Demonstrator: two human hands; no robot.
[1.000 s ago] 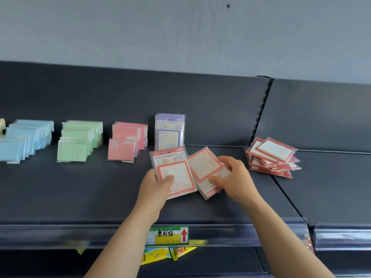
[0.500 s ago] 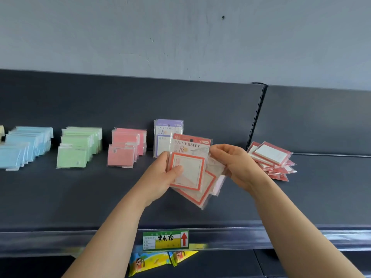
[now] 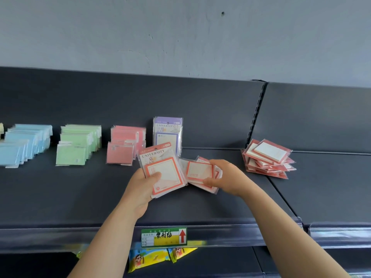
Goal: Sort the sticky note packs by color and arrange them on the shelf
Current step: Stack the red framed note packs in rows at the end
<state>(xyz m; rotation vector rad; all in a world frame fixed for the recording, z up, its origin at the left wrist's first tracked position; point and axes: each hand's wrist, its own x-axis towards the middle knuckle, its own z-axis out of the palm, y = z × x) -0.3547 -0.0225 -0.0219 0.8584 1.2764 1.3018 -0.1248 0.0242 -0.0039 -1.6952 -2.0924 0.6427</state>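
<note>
Our left hand [image 3: 143, 184] grips a red pack [image 3: 163, 171], our right hand [image 3: 224, 177] a red bunch [image 3: 200, 171]; we should square them before shelving

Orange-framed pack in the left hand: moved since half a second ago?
Yes: the orange-framed pack in the left hand has shifted down and left against the standing purple pack.

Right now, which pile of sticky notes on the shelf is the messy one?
The red-bordered pile on the far right. Its packs lie crisscrossed at odd angles, while the blue pile, green pile and pink pile sit in tidy rows.
</note>
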